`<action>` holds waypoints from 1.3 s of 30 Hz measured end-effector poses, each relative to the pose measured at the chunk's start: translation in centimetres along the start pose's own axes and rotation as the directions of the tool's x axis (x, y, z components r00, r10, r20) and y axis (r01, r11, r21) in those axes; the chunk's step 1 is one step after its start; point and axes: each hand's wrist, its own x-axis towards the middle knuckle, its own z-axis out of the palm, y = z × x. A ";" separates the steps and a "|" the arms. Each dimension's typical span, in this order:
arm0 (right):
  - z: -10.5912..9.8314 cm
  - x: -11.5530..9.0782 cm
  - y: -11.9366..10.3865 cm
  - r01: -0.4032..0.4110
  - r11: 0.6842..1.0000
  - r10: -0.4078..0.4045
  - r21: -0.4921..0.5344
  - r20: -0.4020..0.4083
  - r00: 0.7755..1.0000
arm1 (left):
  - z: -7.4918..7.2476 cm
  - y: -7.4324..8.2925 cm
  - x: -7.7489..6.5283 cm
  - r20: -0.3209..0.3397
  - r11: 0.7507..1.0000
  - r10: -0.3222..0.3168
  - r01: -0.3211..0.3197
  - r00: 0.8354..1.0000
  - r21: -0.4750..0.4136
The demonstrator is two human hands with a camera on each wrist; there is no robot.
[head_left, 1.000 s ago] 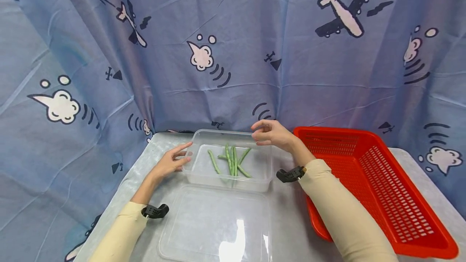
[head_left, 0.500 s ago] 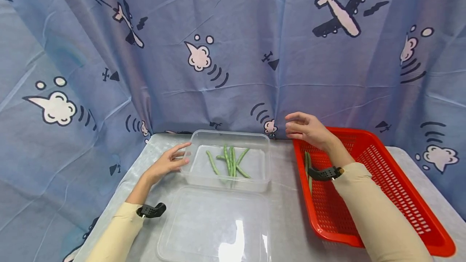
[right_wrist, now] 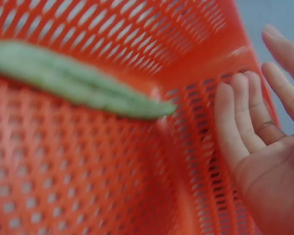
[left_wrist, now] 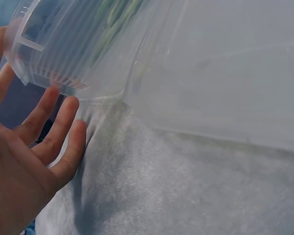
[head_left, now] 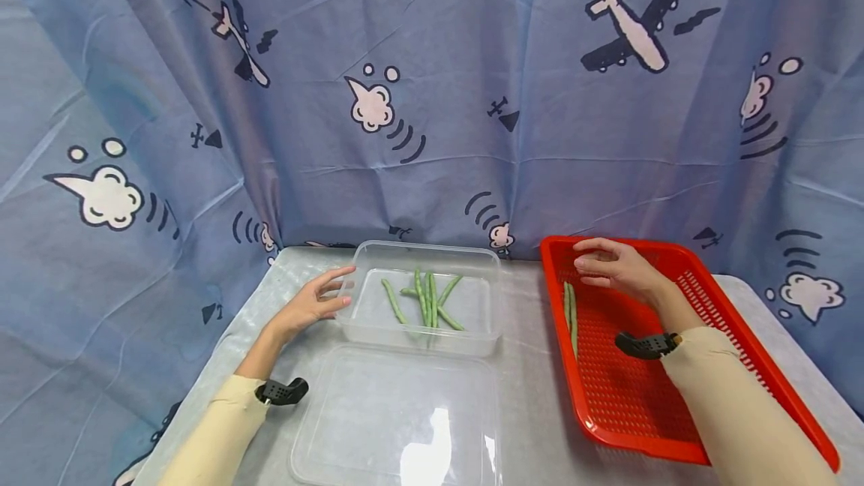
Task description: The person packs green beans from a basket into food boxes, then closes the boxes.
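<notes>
Several green beans [head_left: 433, 298] lie crossed on the floor of a clear plastic container [head_left: 482, 306]. My left hand [head_left: 312, 304] is at the container's left side, thumb and fingers spread around its rim; in the left wrist view the fingers [left_wrist: 63, 125] lie close along the plastic wall. Over the red basket [head_left: 583, 411] hovers my right hand [head_left: 617, 270], its fingers loosely bent and holding nothing. Along the basket's left inner wall lie a couple of green beans [head_left: 571, 317]. The right wrist view shows beans [right_wrist: 83, 83] beside the basket's slotted wall, apart from the hand.
A clear flat lid [head_left: 398, 415] lies on the grey tabletop [head_left: 529, 381] in front of the container. Behind the table hangs a blue curtain [head_left: 432, 96] with airplane prints. The basket's rim stands higher than its floor.
My right hand has moved right, from above the container's right edge to over the red basket, and lowered slightly. The beans at the basket's left wall came into view. My left hand stays put.
</notes>
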 end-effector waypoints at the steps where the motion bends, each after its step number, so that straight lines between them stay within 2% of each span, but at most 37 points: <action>1: -0.2 -0.1 0.4 -0.009 0.999 0.009 -0.040 0.001 1.000 | 0.0 -0.1 0.0 0.000 1.000 0.000 0.000 1.000 0.000; 4: -0.5 -0.2 1.6 -0.005 0.985 0.010 -0.173 0.032 0.999 | 0.1 -0.2 0.0 -0.001 1.000 -0.003 0.003 1.000 -0.010; 8: -0.8 -0.3 3.0 0.015 0.954 0.012 -0.301 0.086 0.996 | 0.1 -0.3 0.0 -0.002 1.000 -0.002 0.002 1.000 -0.022; 12: -1.1 -0.7 3.9 0.020 0.914 0.013 -0.406 0.079 0.997 | 0.3 -0.3 0.1 -0.002 1.000 0.000 0.000 1.000 -0.016; 15: -1.2 -0.8 4.4 0.027 0.894 0.003 -0.447 0.066 0.998 | 0.4 -0.3 0.2 -0.005 1.000 0.003 -0.004 1.000 -0.014; 23: -0.7 -0.3 5.2 0.109 0.880 -0.082 -0.461 0.078 0.994 | 0.5 -0.3 0.1 -0.008 1.000 0.020 -0.020 1.000 -0.013; 28: -0.4 -0.1 5.2 0.124 0.882 -0.096 -0.455 0.084 0.992 | 0.4 -0.4 0.2 -0.012 1.000 0.020 -0.020 1.000 -0.007; 34: -0.4 0.0 5.1 0.137 0.913 -0.097 -0.384 0.122 0.988 | 0.5 -0.3 0.2 -0.016 1.000 0.023 -0.023 1.000 -0.007; 39: -0.4 0.1 5.1 0.172 0.948 -0.124 -0.268 0.185 0.975 | 0.5 -0.3 0.2 -0.013 1.000 0.026 -0.026 1.000 -0.011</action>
